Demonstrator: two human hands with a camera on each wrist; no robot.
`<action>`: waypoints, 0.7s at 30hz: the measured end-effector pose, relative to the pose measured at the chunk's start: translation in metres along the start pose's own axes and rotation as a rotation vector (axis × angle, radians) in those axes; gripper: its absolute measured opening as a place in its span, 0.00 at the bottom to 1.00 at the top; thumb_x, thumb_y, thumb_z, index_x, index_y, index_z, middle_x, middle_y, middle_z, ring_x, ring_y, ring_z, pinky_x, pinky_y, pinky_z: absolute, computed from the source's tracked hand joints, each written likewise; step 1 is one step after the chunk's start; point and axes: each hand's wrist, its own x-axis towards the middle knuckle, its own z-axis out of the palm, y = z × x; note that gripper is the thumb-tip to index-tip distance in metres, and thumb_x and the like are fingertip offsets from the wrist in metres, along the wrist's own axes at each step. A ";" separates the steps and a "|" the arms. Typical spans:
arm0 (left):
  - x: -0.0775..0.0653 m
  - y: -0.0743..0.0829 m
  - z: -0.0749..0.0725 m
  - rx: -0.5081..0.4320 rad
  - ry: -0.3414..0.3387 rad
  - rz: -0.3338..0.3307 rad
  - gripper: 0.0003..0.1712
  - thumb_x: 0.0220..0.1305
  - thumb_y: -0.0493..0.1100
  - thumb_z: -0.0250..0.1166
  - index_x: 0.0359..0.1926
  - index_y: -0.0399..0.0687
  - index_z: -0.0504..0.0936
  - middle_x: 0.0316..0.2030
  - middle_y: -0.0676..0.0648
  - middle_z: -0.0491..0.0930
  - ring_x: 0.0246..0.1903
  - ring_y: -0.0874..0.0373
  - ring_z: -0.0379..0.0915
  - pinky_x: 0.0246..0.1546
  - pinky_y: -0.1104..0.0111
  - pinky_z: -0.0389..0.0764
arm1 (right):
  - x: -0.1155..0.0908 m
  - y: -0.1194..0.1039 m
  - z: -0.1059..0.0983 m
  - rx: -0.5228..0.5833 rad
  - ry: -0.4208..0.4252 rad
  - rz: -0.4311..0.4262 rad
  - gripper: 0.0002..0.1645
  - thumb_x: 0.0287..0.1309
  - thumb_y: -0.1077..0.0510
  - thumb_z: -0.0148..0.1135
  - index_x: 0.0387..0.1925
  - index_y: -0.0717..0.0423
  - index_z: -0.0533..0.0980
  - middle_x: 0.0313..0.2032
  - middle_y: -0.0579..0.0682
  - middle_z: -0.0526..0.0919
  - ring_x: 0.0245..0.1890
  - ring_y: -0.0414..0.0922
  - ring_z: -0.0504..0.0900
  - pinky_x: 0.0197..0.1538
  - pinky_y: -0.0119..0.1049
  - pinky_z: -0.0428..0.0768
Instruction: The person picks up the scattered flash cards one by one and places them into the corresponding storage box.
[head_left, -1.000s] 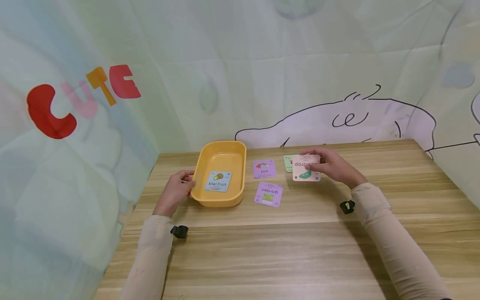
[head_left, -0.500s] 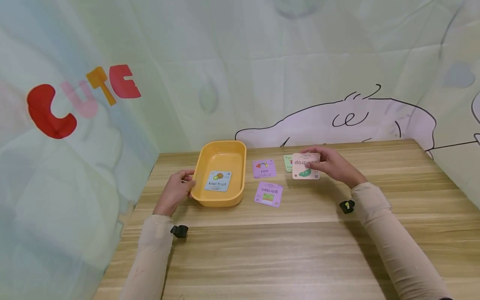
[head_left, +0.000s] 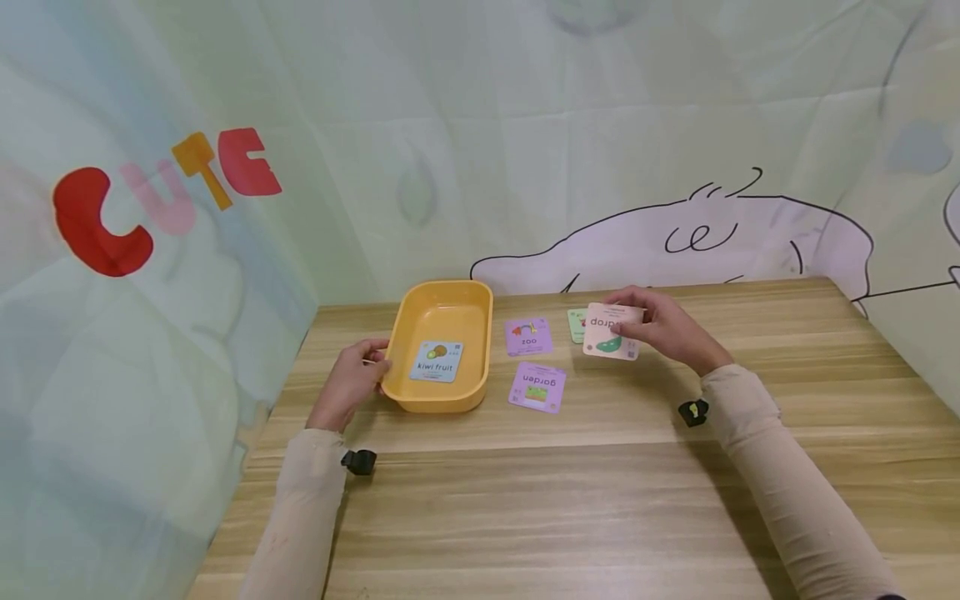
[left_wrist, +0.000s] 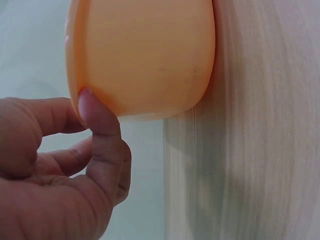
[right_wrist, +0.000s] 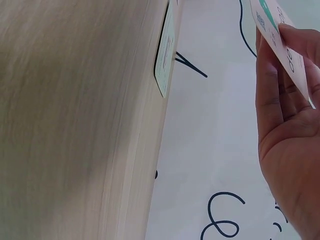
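Note:
My left hand (head_left: 351, 382) pinches the near left rim of a yellow plastic tray (head_left: 442, 406); in the left wrist view, thumb and fingertips grip its edge. Flat inside lies a blue "kiwi fruit" card (head_left: 437, 362). My right hand (head_left: 669, 329) holds a pale pink word card (head_left: 606, 343), its word ending in "drop", with a green picture. The thumb lies across its face and the fingers are behind it. In the right wrist view this card (right_wrist: 286, 52) is off the table. Behind it, a green card (head_left: 576, 325) is partly hidden on the tabletop.
A purple "zoo" card (head_left: 528, 337) and a purple "garden" card (head_left: 537, 387) lie right of the tray on the wooden table (head_left: 525, 508). A printed cloth backdrop (head_left: 525, 192) rises at the table's back and left edges.
The pink card has risen slightly and tilted a little in my right hand, so the thumb covers more of its word. My left hand and the tray stay in place.

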 end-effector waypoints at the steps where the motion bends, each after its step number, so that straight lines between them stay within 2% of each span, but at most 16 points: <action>1: 0.000 0.000 0.000 -0.001 0.000 0.001 0.23 0.77 0.37 0.54 0.69 0.39 0.70 0.50 0.40 0.68 0.40 0.50 0.70 0.33 0.71 0.80 | 0.000 -0.001 0.000 0.002 -0.003 0.002 0.25 0.66 0.58 0.67 0.63 0.51 0.75 0.56 0.56 0.77 0.43 0.51 0.78 0.41 0.34 0.82; 13: -0.001 0.000 0.001 -0.004 0.000 -0.007 0.23 0.76 0.37 0.54 0.69 0.40 0.70 0.50 0.41 0.68 0.41 0.50 0.70 0.33 0.71 0.80 | 0.001 0.003 0.002 0.009 0.018 -0.015 0.26 0.64 0.61 0.68 0.62 0.57 0.72 0.51 0.59 0.78 0.40 0.48 0.82 0.39 0.33 0.83; 16: -0.001 0.000 0.001 -0.004 -0.005 -0.003 0.23 0.76 0.38 0.54 0.69 0.39 0.70 0.51 0.40 0.68 0.41 0.50 0.70 0.33 0.71 0.80 | 0.001 0.004 0.002 0.015 0.018 -0.020 0.30 0.65 0.62 0.67 0.67 0.55 0.71 0.52 0.59 0.77 0.40 0.49 0.81 0.39 0.34 0.83; 21: -0.001 -0.001 0.001 -0.004 -0.005 0.009 0.24 0.76 0.38 0.54 0.69 0.39 0.70 0.51 0.40 0.69 0.41 0.50 0.70 0.33 0.71 0.80 | 0.000 0.004 0.002 0.013 0.010 -0.023 0.36 0.65 0.61 0.67 0.73 0.45 0.69 0.57 0.58 0.72 0.36 0.47 0.79 0.37 0.35 0.82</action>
